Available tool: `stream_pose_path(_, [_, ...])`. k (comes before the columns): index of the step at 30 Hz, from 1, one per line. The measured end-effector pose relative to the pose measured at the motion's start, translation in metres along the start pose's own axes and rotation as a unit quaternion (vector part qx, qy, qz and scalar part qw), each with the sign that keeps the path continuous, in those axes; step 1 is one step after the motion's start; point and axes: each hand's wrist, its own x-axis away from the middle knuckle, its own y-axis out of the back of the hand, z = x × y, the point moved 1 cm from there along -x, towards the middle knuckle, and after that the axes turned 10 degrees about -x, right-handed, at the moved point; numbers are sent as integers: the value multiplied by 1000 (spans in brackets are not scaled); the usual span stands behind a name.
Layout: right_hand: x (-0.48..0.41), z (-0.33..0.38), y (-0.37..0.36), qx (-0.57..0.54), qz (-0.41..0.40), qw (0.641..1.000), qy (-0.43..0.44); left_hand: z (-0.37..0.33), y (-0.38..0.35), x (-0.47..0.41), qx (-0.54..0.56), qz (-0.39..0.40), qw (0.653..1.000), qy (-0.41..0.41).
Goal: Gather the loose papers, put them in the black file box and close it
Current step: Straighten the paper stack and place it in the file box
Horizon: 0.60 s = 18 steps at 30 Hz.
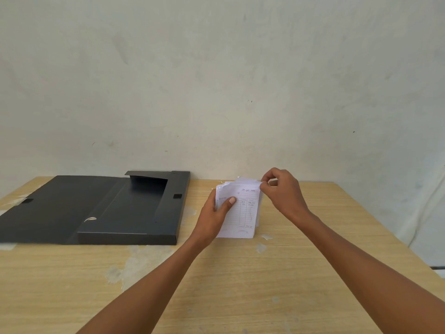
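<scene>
Head view: the left hand grips the papers on the tabletop; the right hand pinches their top corner. The black file box lies open at nine o'clock. Squaring edges first should ease insertion.

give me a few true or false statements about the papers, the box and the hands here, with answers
1. The file box lies open on the table. True.
2. The papers are inside the box. False: they are held upright on the table, right of the box.
3. The left hand grips the stack's left edge. True.
4. The right hand rests flat on the table. False: its fingers pinch the stack's top right corner.
5. The box is white. False: it is black.
</scene>
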Motion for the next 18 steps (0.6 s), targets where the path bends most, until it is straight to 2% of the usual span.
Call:
stream_pose_path(7, [1, -2, -2, -75, -10, 996, -47, -1, 1, 0, 17, 0, 1000, 5])
stream_pose_path(11, [7, -10, -4, -125, -6, 982, -139, 1, 1, 0, 24, -1, 1000, 6])
stream_pose_path(14, [19, -6, -13, -213, 67, 949, -223, 1, -2, -1, 36, 6, 999, 10])
stream_pose_path(16, [26, 1, -23, -257, 139, 928, -232, 0, -4, -1, 42, 17, 999, 7])
stream_pose_path(18, [28, 3, -31, -256, 149, 930, -219, 2, -3, -2, 50, 19, 999, 7])
